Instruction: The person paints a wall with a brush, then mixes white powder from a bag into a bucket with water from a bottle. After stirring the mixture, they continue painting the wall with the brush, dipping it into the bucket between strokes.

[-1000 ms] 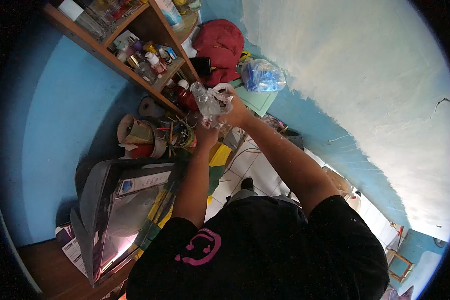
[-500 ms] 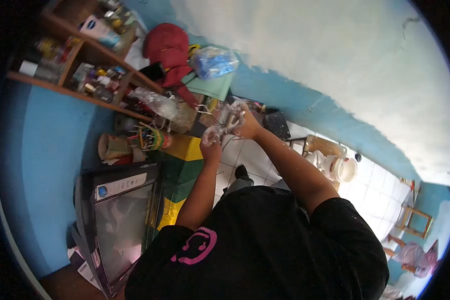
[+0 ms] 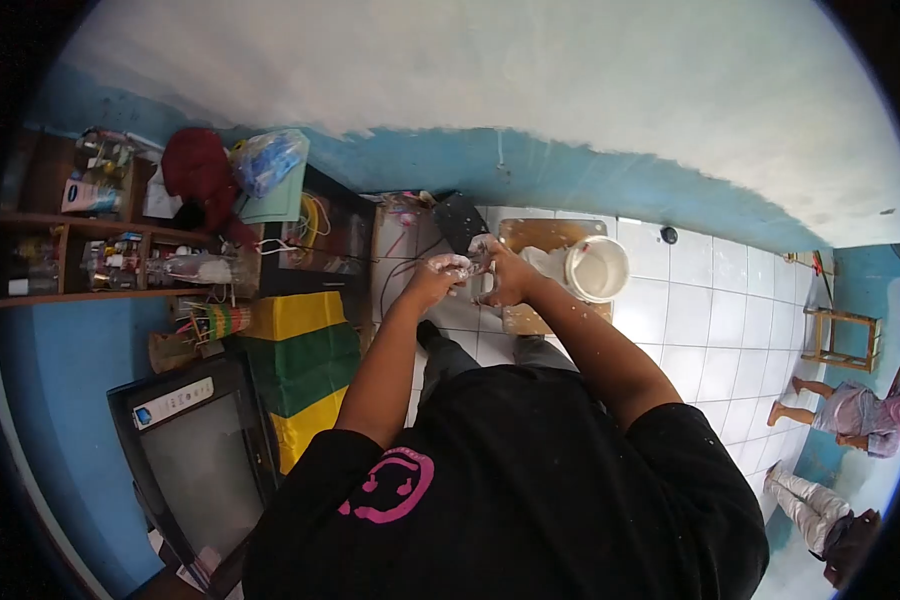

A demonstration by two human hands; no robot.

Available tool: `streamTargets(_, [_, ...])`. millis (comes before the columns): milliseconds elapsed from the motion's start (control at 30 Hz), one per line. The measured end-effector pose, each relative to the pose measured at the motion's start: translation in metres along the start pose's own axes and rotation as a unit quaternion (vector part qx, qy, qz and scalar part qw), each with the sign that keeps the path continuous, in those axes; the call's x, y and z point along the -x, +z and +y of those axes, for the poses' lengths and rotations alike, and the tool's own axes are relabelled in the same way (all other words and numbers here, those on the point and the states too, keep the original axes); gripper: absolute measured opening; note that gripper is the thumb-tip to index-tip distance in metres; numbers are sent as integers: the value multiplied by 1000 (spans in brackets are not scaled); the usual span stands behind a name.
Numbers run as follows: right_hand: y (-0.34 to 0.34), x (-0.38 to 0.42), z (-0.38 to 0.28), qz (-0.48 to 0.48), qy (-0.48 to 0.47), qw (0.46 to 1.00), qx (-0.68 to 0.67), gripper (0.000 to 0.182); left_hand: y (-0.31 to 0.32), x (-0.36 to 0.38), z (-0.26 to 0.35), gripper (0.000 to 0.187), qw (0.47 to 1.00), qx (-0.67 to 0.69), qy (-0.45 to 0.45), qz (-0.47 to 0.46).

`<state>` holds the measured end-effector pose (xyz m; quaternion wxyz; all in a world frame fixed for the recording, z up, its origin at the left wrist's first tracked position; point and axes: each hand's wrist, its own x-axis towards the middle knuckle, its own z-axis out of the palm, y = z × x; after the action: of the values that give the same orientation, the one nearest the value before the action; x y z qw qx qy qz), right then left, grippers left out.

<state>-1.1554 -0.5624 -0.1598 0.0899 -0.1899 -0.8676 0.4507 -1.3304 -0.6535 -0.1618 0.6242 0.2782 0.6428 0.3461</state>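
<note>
White paint-like smears cover the fingers of both hands, held close together over the tiled floor. My left hand point(image 3: 440, 281) has its fingers bent and pressed together, pointing right. Whatever lies in them, if anything, is too small to make out. Facing it, my right hand point(image 3: 508, 274) is curved, with thumb and forefinger apart and nothing plainly held. Just right of that hand stands a white bucket point(image 3: 618, 281) with whitish contents, on a brown wooden stool or board point(image 3: 540, 232). A crumpled pale bag or cloth point(image 3: 543, 262) lies beside the bucket.
At left are wooden shelves point(image 3: 125, 298) of bottles, a framed glass panel point(image 3: 195, 450) and a yellow-green cloth point(image 3: 300, 365). Cables point(image 3: 395, 275) lie on the floor. At far right are a wooden stool frame point(image 3: 842, 338) and two people point(image 3: 850, 412). The wall point(image 3: 450, 165) is partly white.
My view has swung right, so the shelves sit farther left and the bucket and people show more fully. Both hands stay close together; the right hand's fingers look more spread.
</note>
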Motion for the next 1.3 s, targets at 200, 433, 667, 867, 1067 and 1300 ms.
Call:
streamTargets(200, [-22,60,33,48,-6,999,-7,37,59,-12,1,20,991,51,-43,-120])
streamTargets(433, [-31,86,50,83,-4,995,-56,34,80,-26,-5,18,973,127,-72,-180])
streamTargets(667, [-34,98,53,127,-8,988,-89,32,87,-37,-8,13,961,134,-68,-230])
streamTargets(867, [-50,116,33,150,-16,980,-132,43,106,-25,-3,14,971,103,-8,-216])
streamTargets(1067, [-67,133,78,126,-12,973,-194,30,145,-31,10,16,990,16,2,-143])
streamTargets(1300, [-137,136,124,57,62,989,124,49,206,-50,-23,23,993,82,-51,66])
